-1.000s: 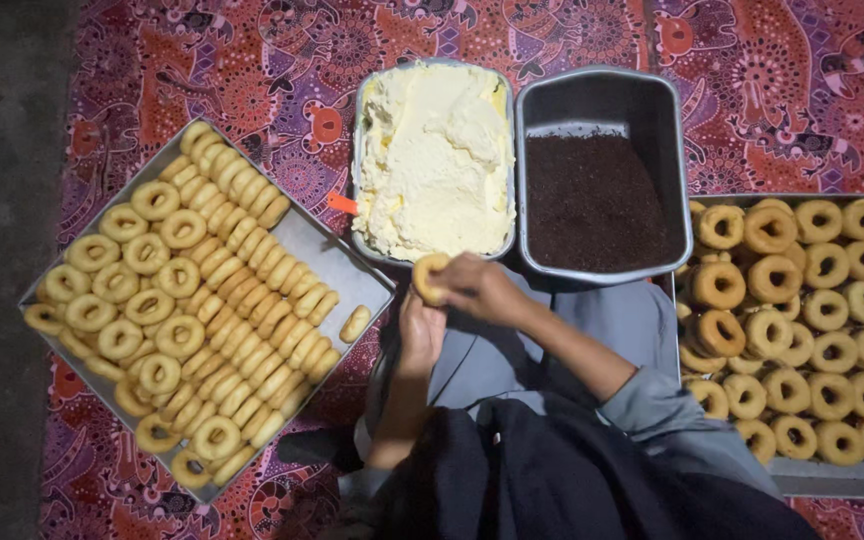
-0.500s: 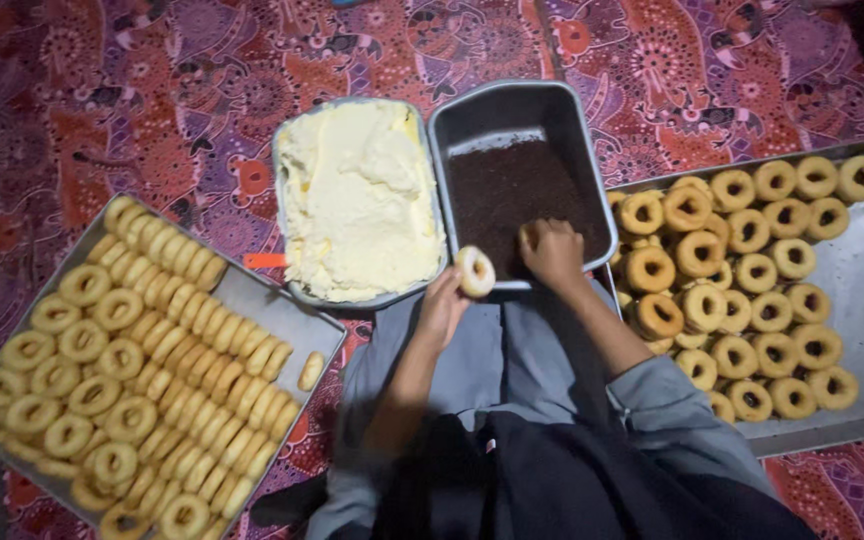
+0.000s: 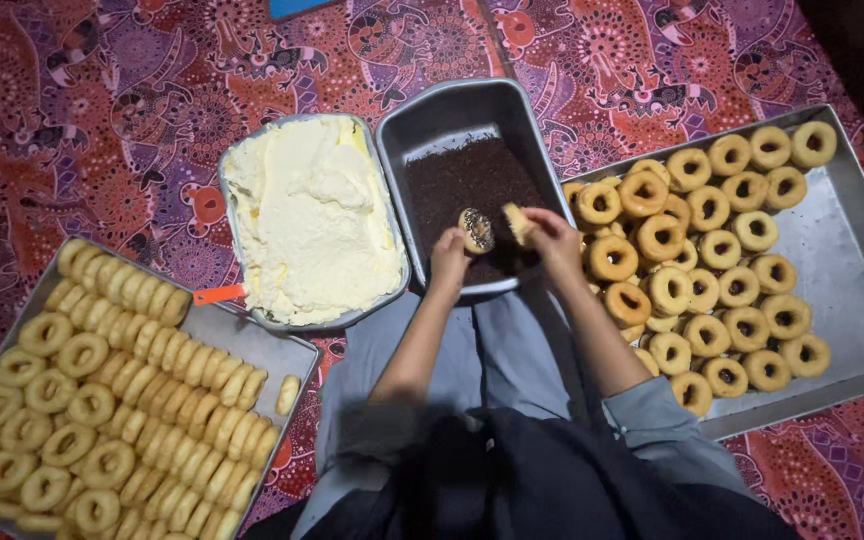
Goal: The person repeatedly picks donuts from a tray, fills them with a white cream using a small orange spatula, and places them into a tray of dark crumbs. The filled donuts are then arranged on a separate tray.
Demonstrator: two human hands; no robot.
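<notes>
Soft, pale dough rings are the things in hand: the left hand (image 3: 449, 262) pinches a half-ring (image 3: 476, 230) by its edge, its face dark with sprinkles, and the right hand (image 3: 555, 236) pinches a second piece (image 3: 517, 222) the same way, cut side showing pale. Both pieces hang just above the near end of the sprinkle pan (image 3: 422, 130), close together but not clearly touching. The fingers of each hand are pressed together on the piece's rim; I cannot tell each fingertip apart.

These pieces look light, spongy and easily dented, and their coated faces are likely sticky, so the bare outer rim is the sensible place to grip, with gentle pressure.

Just left of the pan sits the cream tub (image 3: 235, 235), heaped with pale yellow cream, an orange handle (image 3: 218, 294) poking out at its near corner. To the right, the right tray (image 3: 852, 270) holds rings lying flat; at far left the left tray (image 3: 252, 345) holds plain rings packed in rows, many on edge. All rest on a patterned purple-red cloth (image 3: 72, 120).

Half a second ago one whole ring was held between the hands at the pan's near rim; now there are two pieces over the sprinkles, and the view has shifted left.
</notes>
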